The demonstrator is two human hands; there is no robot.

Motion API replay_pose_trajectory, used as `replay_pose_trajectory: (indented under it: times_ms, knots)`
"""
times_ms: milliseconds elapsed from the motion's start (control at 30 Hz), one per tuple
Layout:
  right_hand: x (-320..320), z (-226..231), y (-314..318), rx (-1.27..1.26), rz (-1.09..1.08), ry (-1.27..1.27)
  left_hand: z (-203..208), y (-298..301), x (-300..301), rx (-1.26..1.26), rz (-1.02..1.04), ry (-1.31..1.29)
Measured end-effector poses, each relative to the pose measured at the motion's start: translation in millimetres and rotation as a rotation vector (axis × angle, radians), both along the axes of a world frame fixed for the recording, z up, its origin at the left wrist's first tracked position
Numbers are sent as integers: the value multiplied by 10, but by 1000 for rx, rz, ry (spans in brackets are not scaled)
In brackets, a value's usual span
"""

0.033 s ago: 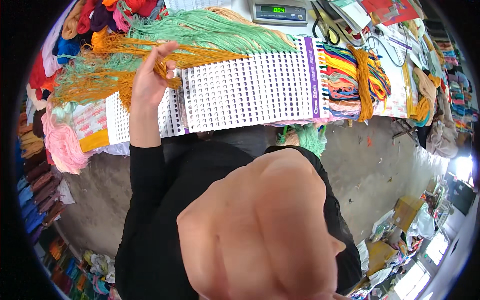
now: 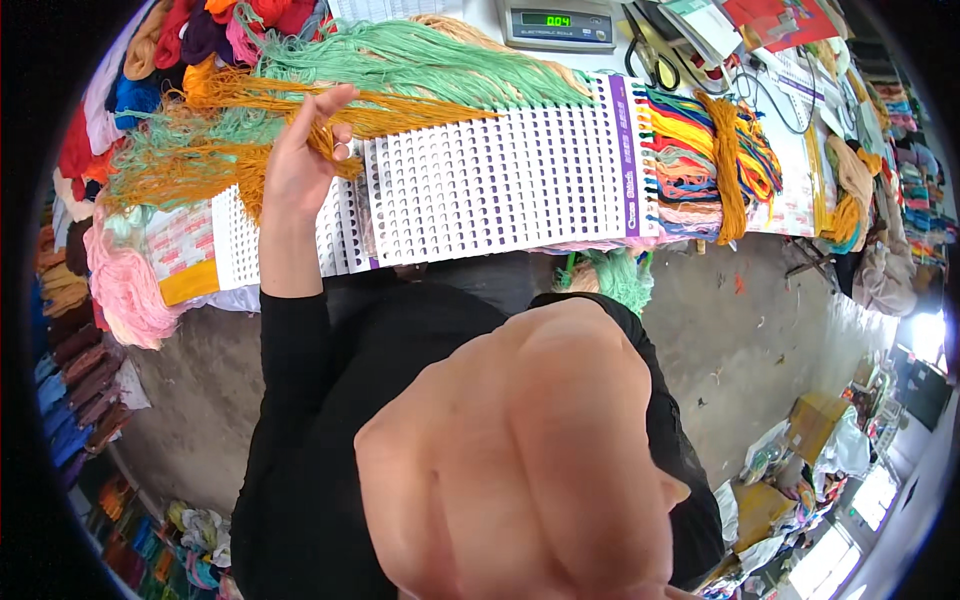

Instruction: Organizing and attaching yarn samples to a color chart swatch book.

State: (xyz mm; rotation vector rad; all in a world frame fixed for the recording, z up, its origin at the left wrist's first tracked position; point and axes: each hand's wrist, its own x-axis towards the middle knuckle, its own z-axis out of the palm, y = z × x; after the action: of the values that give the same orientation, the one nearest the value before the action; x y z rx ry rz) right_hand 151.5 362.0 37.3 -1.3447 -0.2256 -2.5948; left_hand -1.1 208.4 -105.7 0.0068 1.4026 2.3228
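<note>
**Golden strands in the left hand, right hand looming large**

And here's the left hand [image 2: 302,170], upper left of the frame, palm partly open, fingers loosely curled, with strands of golden yarn [image 2: 405,116] caught among them! That yarn fans out across the upper left, one tail running to a thin point near the upper middle, over a white perforated card [image 2: 490,180] with its neat rows of holes.

Down at lower centre, the right hand [image 2: 520,450] fills the view, its back to the camera, close and slightly blurred. Its fingertips are hidden, so there's no telling how far open it is or whether it has hold of anything.

Look along the top: mint-green yarn [image 2: 420,62] spreads in long waves just above the card, touching its upper edge. A purple strip [image 2: 627,150] closes the card's right end, and beside it, at upper right, a multicoloured thread bundle [image 2: 682,165] hangs from the holes, crossed by a golden skein [image 2: 727,165]. Above sit an electronic scale [image 2: 557,28], its green display lit, and scissors [image 2: 648,46] just to its right. Far left, pink yarn [image 2: 130,275] spills over the table's edge, below a bright heap of skeins [image 2: 180,40] in the upper left corner.
</note>
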Motion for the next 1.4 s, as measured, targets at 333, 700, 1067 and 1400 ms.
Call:
replay_pose_trajectory:
  times_ms: [333,700,1067,1400]
  knots:
    - [-96,8,-10,-132,77,87,447,231,153,138,-100,77]
    - [-417,-1053,528,1346,-919,-738,559,791,588,105,-232,49]
    - [-471,-1219,538,1248,-832,-753,427,767,494,251,-376,-147]
    - [-446,-1203,550,1167,-738,-831,471,686,450,232,-188,-183]
